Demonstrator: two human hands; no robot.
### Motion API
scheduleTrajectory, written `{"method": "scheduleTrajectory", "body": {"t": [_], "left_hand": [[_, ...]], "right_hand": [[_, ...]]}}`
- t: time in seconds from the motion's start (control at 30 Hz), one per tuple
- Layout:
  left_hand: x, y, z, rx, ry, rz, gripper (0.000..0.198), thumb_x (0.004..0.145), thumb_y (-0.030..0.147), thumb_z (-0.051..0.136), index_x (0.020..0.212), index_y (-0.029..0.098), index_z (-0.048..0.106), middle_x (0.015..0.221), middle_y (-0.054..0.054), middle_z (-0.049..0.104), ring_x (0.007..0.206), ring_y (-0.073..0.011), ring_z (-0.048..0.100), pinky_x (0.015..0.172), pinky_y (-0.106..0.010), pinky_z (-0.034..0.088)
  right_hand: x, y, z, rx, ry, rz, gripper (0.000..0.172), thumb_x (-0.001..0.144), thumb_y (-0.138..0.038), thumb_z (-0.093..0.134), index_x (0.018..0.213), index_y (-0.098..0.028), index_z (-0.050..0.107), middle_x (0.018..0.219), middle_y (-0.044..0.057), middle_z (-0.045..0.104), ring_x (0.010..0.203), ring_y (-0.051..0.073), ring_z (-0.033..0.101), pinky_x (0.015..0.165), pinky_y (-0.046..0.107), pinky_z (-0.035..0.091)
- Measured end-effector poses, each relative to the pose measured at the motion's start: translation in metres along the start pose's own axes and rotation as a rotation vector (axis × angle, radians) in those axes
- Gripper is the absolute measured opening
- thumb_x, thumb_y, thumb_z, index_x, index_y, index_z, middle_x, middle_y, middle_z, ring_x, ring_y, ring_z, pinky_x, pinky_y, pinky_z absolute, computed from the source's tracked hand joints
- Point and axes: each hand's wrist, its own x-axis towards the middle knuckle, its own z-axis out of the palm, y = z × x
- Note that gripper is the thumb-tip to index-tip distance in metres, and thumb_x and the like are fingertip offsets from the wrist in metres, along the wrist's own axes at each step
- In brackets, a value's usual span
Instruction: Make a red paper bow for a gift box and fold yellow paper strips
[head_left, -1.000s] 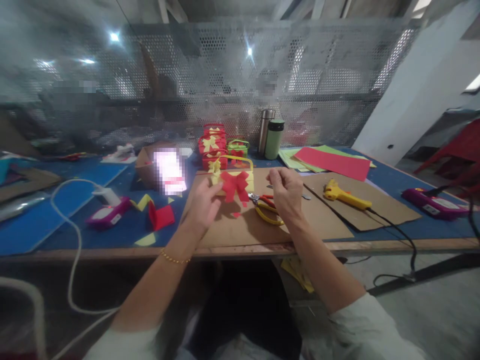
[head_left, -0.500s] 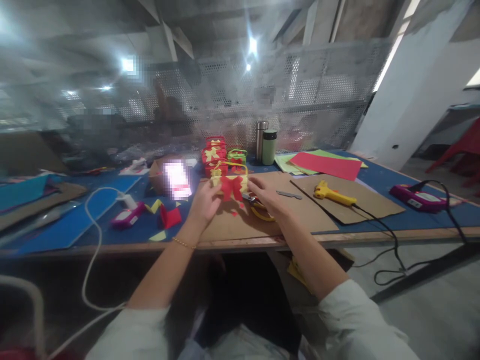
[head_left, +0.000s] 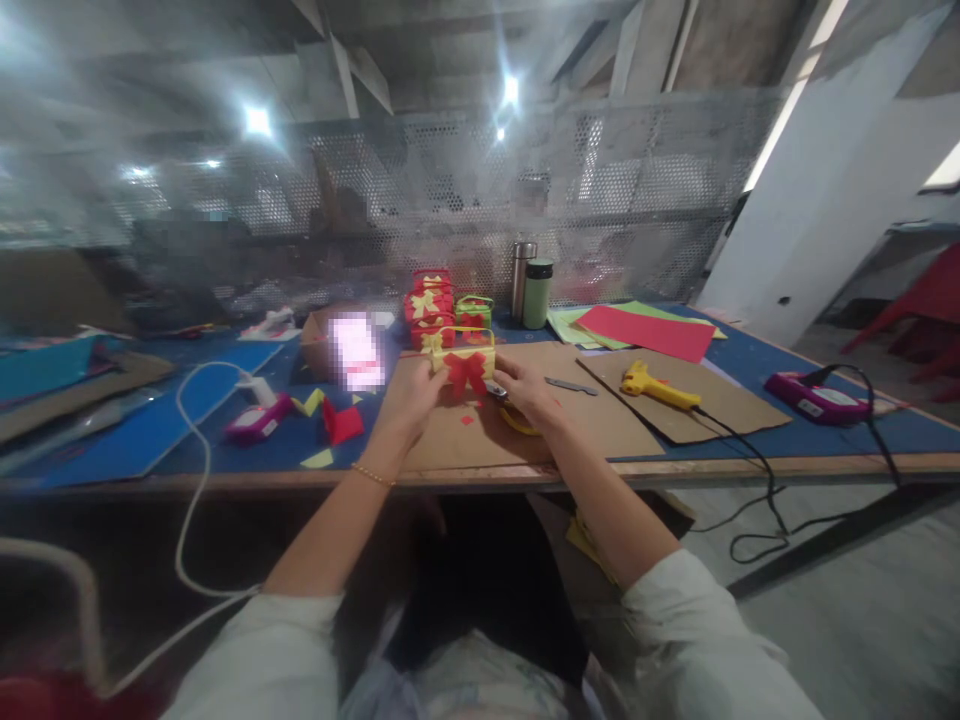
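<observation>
A small yellow paper basket with a thin handle and a red paper bow (head_left: 466,373) on its front is held upright over the cardboard mat. My left hand (head_left: 415,393) pinches its left side. On the opposite side, the fingers of my right hand (head_left: 527,388) are closed on its right edge. Yellow-handled scissors (head_left: 520,424) lie on the mat, partly hidden under my right hand. A small red paper scrap (head_left: 466,421) rests just below the bow.
Red baskets with yellow bows (head_left: 427,303) and a green one (head_left: 474,310) stand behind, beside a green bottle (head_left: 537,294). Rightward lie a grey blade (head_left: 571,386), a yellow glue gun (head_left: 660,387) and red paper (head_left: 649,332). A lit phone (head_left: 357,350) leans at left.
The yellow basket has turned slightly and its red bow shows more squarely and sharply. Both hands keep their hold on its sides. The whole view has shifted a little.
</observation>
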Motion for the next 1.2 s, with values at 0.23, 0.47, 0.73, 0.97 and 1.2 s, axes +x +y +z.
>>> {"method": "scheduleTrajectory", "body": {"t": [0.23,0.47,0.73,0.97,1.2], "left_hand": [[-0.012,0.016,0.006,-0.032,-0.042,-0.095,0.018,0.085,0.031,0.078,0.09,0.018,0.066,0.085,-0.004,0.072,0.082,-0.0181,0.07,0.08,-0.032,0.058],[-0.011,0.027,0.01,-0.246,-0.186,-0.168,0.016,0.092,0.029,0.066,0.102,0.018,0.073,0.1,-0.011,0.076,0.086,-0.0212,0.073,0.082,-0.038,0.062],[-0.012,0.024,0.009,-0.292,-0.213,-0.111,0.019,0.085,0.023,0.074,0.102,0.02,0.078,0.11,-0.012,0.078,0.102,-0.0263,0.075,0.09,-0.039,0.062],[-0.013,0.025,0.009,-0.273,-0.223,-0.077,0.012,0.087,0.026,0.075,0.095,0.019,0.08,0.106,-0.01,0.08,0.093,-0.0221,0.075,0.086,-0.036,0.062],[-0.013,0.023,0.009,-0.245,-0.177,-0.031,0.015,0.081,0.027,0.082,0.089,0.015,0.078,0.099,-0.011,0.08,0.086,-0.0198,0.074,0.079,-0.033,0.061]], "right_hand": [[-0.003,0.004,0.001,-0.164,-0.011,0.006,0.037,0.078,-0.025,0.062,0.111,-0.024,0.078,0.11,-0.003,0.081,0.107,0.026,0.071,0.106,0.042,0.051],[0.001,0.001,-0.005,-0.029,0.135,0.134,0.031,0.074,-0.026,0.064,0.103,-0.022,0.077,0.103,0.002,0.081,0.097,0.023,0.073,0.089,0.037,0.06],[-0.01,-0.012,-0.003,0.159,0.101,0.201,0.034,0.071,-0.031,0.072,0.102,-0.021,0.077,0.1,0.004,0.082,0.089,0.024,0.075,0.078,0.034,0.062],[-0.005,-0.005,-0.005,0.256,0.129,0.354,0.031,0.067,-0.025,0.079,0.098,-0.02,0.076,0.088,0.004,0.082,0.071,0.02,0.076,0.065,0.031,0.062],[-0.002,0.002,-0.007,0.234,0.155,0.319,0.025,0.069,-0.024,0.083,0.092,-0.022,0.073,0.083,0.004,0.08,0.077,0.022,0.078,0.068,0.032,0.065]]}}
